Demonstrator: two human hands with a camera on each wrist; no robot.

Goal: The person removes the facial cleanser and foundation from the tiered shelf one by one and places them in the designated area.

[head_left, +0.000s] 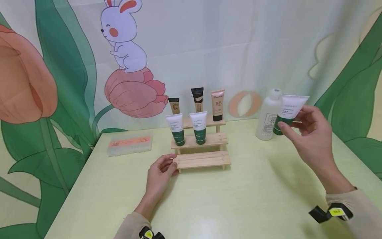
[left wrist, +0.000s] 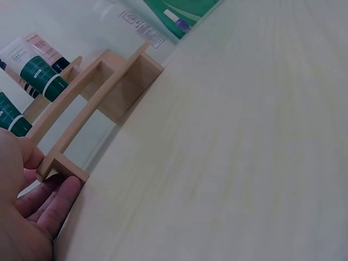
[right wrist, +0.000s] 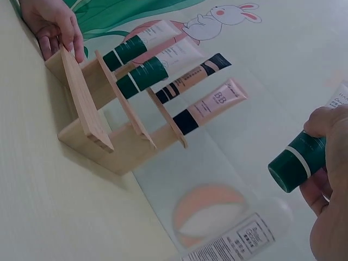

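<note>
A small three-step wooden rack (head_left: 203, 159) stands on the table. My left hand (head_left: 160, 172) grips the left end of its lowest step, thumb on top and fingers beneath, as the left wrist view shows. In my right hand (head_left: 316, 136), held above the table at the right, is a white and green squeeze tube (head_left: 289, 109) with its green cap down. Two matching tubes, a left one (head_left: 176, 129) and a right one (head_left: 199, 127), stand on the middle step. On the top step are a pink BB cream tube (right wrist: 213, 107) and two dark-capped tubes, partly hidden.
A clear bottle with a white label (head_left: 267, 116) stands behind the held tube, partly covered by it. A flat translucent case with an orange label (head_left: 129, 145) lies left of the rack. A printed curtain (head_left: 191, 49) hangs along the table's back edge.
</note>
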